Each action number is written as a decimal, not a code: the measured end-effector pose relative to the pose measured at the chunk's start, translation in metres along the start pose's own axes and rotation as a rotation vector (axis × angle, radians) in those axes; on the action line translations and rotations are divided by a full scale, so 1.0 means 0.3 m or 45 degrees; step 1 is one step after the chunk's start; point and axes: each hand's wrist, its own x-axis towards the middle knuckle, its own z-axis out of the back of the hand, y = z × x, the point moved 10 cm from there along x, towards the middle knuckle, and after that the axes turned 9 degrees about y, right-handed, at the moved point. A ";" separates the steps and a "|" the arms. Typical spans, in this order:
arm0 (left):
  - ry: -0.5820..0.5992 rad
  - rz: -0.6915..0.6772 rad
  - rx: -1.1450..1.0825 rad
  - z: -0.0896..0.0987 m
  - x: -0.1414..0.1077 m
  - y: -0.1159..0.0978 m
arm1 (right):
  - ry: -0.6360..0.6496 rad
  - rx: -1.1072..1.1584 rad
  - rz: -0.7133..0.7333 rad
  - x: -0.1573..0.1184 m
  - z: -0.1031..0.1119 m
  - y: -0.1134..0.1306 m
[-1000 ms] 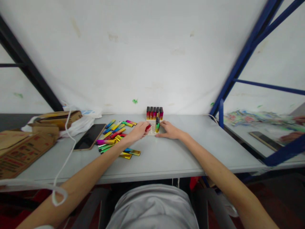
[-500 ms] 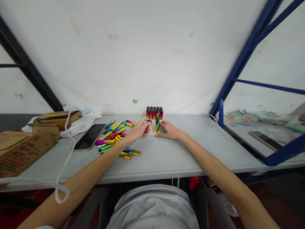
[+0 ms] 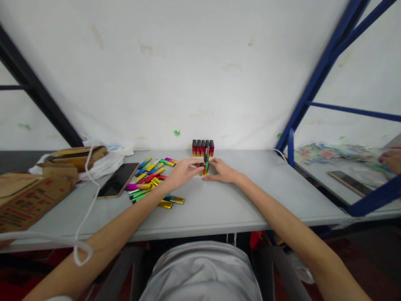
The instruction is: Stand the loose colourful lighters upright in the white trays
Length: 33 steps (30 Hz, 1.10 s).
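My left hand [image 3: 184, 172] is closed on a red lighter [image 3: 202, 166] with a dark top, held near the middle of the grey table. Right beside that lighter stands a short row of upright lighters [image 3: 206, 159], one of them green and yellow. My right hand [image 3: 222, 170] rests around the right side of this row, thumb and fingers apart, touching it. Farther back, a block of upright red and purple lighters [image 3: 203, 149] stands near the wall. Loose shiny lighters [image 3: 147, 175] of many colours lie in a pile left of my left hand.
A dark phone [image 3: 118, 179] lies left of the pile. Beyond it are an open cardboard box [image 3: 37, 196], white plastic [image 3: 102, 166] and a white cable [image 3: 90, 200]. At the right are a blue frame [image 3: 316, 83], another phone [image 3: 349, 182] and another person's hand [image 3: 391, 159].
My left hand has moved right with the red lighter, up against the upright row. My right hand has hardly moved. The other person's hand shows more at the right edge.
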 end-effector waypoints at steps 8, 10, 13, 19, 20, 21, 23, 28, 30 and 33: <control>-0.012 -0.039 0.035 -0.009 0.005 0.011 | 0.038 -0.021 0.021 0.004 -0.002 0.012; -0.011 -0.037 0.038 -0.009 0.007 0.009 | 0.038 -0.021 0.021 0.003 -0.003 0.012; -0.012 -0.040 0.069 -0.010 0.010 0.000 | 0.037 -0.020 0.001 0.001 -0.004 0.007; 0.000 -0.051 0.218 -0.023 0.020 -0.026 | 0.045 -0.003 0.015 0.001 -0.005 0.006; 0.018 -0.045 0.240 -0.030 0.023 -0.028 | 0.049 -0.002 0.018 0.002 -0.006 0.005; 0.035 -0.041 0.254 -0.036 0.025 -0.030 | 0.049 -0.002 0.021 0.002 -0.007 0.004; 0.051 -0.032 0.250 -0.043 0.027 -0.031 | 0.042 -0.006 0.021 0.002 -0.007 0.000; 0.005 0.043 0.138 -0.033 0.021 -0.012 | 0.041 -0.005 -0.013 0.002 -0.008 -0.006; 0.011 0.044 0.136 -0.036 0.020 -0.009 | 0.046 -0.004 -0.005 0.001 -0.006 0.000; 0.034 0.031 0.155 -0.042 0.019 -0.006 | 0.058 -0.006 -0.014 0.000 -0.004 0.002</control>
